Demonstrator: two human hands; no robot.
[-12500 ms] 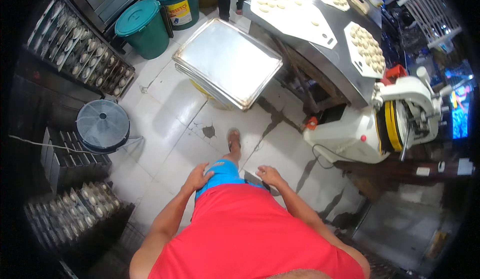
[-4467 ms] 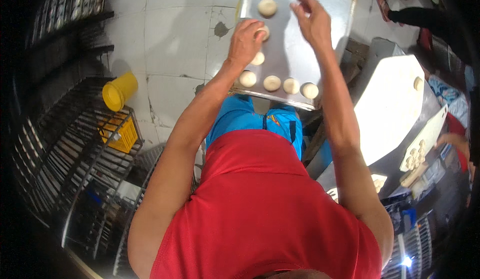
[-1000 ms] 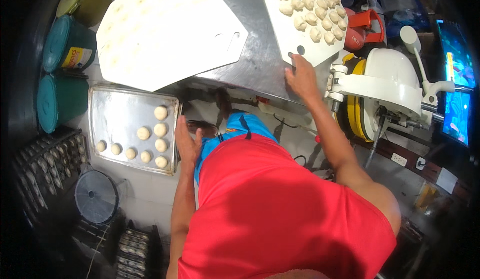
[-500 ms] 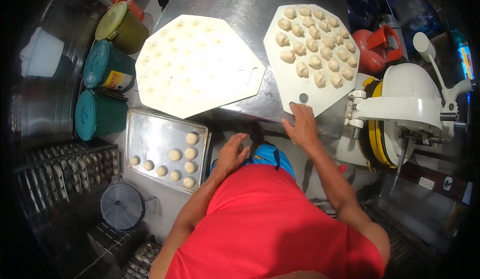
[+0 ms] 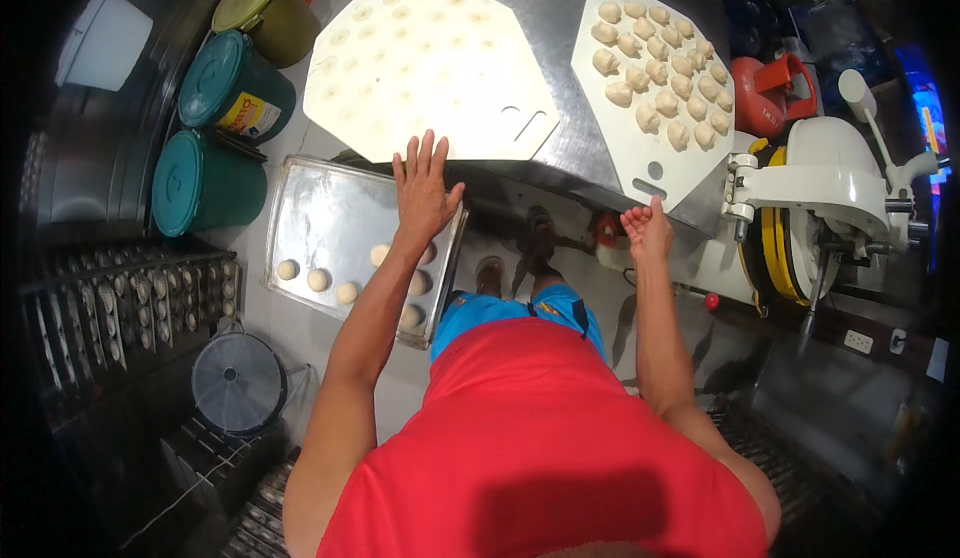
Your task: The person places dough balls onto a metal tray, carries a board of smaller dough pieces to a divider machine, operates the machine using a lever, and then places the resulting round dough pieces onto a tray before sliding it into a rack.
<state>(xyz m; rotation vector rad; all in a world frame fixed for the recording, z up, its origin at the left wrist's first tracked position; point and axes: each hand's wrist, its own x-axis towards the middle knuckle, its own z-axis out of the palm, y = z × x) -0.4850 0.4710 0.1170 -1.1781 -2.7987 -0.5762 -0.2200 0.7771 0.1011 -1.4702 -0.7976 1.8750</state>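
Observation:
My left hand (image 5: 427,196) reaches over the metal tray, fingers stretched and apart. Its fingertips overlap the near edge of a large, white, many-sided board (image 5: 400,123); whether they press on it I cannot tell. Rows of pale round marks cover that board, and two slots are cut near its right end. My right hand (image 5: 650,233) is at the near corner of a second white board (image 5: 600,68), its fingers curled and nothing visible in them. Several folded dough pieces (image 5: 657,48) sit on this board. Its round hole and handle slot lie just beyond the hand.
Both boards rest on a steel table (image 5: 580,173). Below the left one, a metal tray (image 5: 310,203) carries several dough balls (image 5: 318,279), some behind my left arm. Lidded buckets (image 5: 210,183) line the left side. A white machine (image 5: 810,198) and a red container (image 5: 757,98) stand at right.
My left hand has moved from beside my waist up to the left board, fingers spreading. My right hand has drawn back off the right board's slot, fingers curling. The whole view has shifted.

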